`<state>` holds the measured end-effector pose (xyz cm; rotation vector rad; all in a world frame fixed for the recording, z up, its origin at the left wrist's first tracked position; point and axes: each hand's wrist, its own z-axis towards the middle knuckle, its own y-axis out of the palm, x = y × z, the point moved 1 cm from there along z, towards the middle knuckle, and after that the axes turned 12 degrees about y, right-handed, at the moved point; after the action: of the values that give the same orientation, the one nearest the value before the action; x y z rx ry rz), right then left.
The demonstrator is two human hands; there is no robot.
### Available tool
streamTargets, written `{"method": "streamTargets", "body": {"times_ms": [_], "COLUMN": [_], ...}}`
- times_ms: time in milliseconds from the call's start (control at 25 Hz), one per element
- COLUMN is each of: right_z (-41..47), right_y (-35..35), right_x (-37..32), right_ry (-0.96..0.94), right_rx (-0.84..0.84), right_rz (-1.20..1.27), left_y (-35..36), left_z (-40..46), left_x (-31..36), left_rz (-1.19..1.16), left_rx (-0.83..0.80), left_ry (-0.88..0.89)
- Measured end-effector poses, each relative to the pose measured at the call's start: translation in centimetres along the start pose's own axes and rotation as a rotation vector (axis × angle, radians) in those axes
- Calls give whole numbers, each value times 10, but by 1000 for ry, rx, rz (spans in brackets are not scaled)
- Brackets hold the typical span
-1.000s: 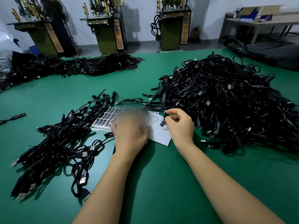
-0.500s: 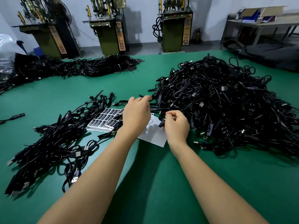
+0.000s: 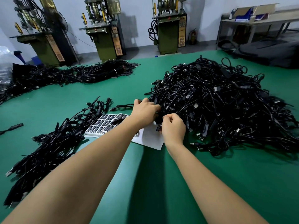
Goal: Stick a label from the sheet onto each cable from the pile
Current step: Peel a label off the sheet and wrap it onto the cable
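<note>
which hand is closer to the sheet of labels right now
Right. The right hand hovers directly over the white end of the label sheet, pinching a peeled label. The left hand reaches past the sheet into the big cable pile.

I count three olive-green upright press machines [image 3: 170, 28] across the top of the frame. I see three heaps of black cables: one big tangled mound [image 3: 223, 102] at centre right, one long flat heap [image 3: 48, 152] at lower left, one sprawling band [image 3: 72, 75] at upper left. One white sheet of black labels [image 3: 105, 125] lies mid-frame. Two bare hands show; individual cables are too many to count.
</note>
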<state>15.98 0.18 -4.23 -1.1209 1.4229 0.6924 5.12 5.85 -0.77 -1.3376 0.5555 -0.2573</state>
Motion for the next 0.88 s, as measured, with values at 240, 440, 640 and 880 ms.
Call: {"method": "streamTargets", "body": {"times_ms": [240,440,640,880], "right_z": [0,-3,-4,-5], "right_y": [-1,-1,-4,-7], "right_x": [0,3,1,-1], "right_ry": [4,-6,-33,-82], "right_rx": [-63,-104,-84,-248], "right_rz": [16,114,85,71], "left_y": [-53,-104,-88,-23], "left_z": [0,-39,-102,-127], "left_x": [-4,-32,-29,14], "left_rz": [68,-6,-853,-1376], "left_rx": [71,44,180,661], "left_ry": [7,-233,-539,-624]}}
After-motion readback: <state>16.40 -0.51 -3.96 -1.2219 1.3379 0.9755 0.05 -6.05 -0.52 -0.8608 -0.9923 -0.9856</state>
